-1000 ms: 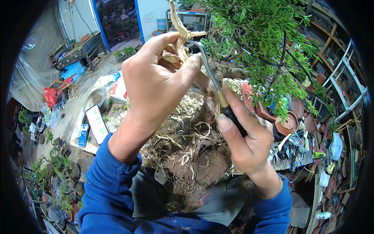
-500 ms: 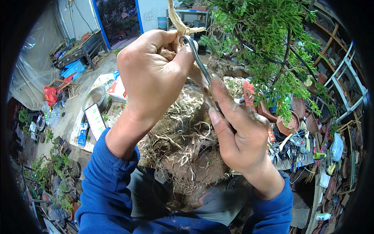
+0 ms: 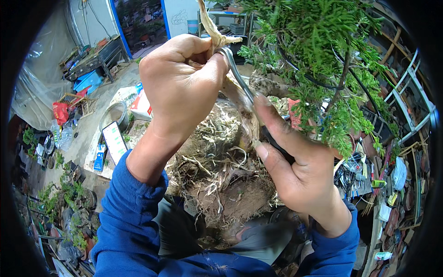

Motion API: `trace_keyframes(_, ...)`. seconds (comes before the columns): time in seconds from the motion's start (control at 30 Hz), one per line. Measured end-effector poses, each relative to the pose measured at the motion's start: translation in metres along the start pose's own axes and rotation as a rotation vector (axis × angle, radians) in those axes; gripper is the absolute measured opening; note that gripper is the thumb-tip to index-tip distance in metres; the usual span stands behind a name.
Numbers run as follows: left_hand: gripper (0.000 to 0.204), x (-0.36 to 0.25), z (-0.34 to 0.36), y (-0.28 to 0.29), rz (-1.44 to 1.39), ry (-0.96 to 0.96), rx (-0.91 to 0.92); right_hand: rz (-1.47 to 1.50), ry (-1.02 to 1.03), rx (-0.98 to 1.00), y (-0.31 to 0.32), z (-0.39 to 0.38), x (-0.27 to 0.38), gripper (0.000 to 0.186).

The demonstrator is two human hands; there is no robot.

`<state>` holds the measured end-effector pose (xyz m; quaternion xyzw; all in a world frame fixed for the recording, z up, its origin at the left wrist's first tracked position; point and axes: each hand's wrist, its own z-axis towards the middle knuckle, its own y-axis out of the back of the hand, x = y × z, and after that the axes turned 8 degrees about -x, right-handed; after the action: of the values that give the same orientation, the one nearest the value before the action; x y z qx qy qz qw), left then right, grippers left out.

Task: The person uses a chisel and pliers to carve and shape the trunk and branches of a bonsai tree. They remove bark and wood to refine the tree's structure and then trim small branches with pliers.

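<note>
A bare, pale wood stem (image 3: 213, 28) with a short side stub rises between my hands and slants down to a root ball. My left hand (image 3: 179, 85) is closed around the stem, its thumb against the bent tip of a metal hook-shaped carving tool (image 3: 241, 82). The tool lies along the stem. My right hand (image 3: 302, 168) grips its lower end, with the thumb near the frayed wood. Below is the brown root ball (image 3: 237, 196), strewn with pale wood shavings (image 3: 220, 124) and fine roots.
Green conifer foliage (image 3: 318, 51) with dark wire hangs close on the right. A phone (image 3: 114, 142), a small blue box (image 3: 98, 158) and a bucket (image 3: 115, 115) stand on the left. Tools and cables (image 3: 353, 173) lie right, beside a white metal frame (image 3: 410, 97).
My right hand has moved right and slightly down with the tool's handle. The conifer foliage has shifted slightly. My left hand stays nearly in place on the stem.
</note>
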<state>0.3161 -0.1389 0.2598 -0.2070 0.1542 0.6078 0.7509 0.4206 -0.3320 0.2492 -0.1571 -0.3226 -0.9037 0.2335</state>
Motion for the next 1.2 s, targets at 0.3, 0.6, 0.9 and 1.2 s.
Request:
trace_keyframes(0.3, 0.014, 0.001, -0.001, 0.005, -0.023, -0.013, 0.028, -0.062, -0.113, 0.059, 0.012, 0.0, 0.019, 0.055)
trace_keyframes(0.6, 0.024, 0.012, 0.001, 0.009, 0.007, -0.153, 0.11, -0.076, -0.098, 0.038, 0.019, -0.006, 0.018, 0.053)
trace_keyframes(0.9, 0.067, 0.015, -0.005, 0.013, 0.126, -0.247, 0.237, -0.037, -0.127, -0.003, 0.022, -0.044, -0.003, 0.051)
trace_keyframes(1.2, 0.053, 0.0, -0.013, 0.01, -0.079, 0.094, 0.183, 0.195, -0.133, -0.053, -0.009, -0.026, -0.029, 0.052)
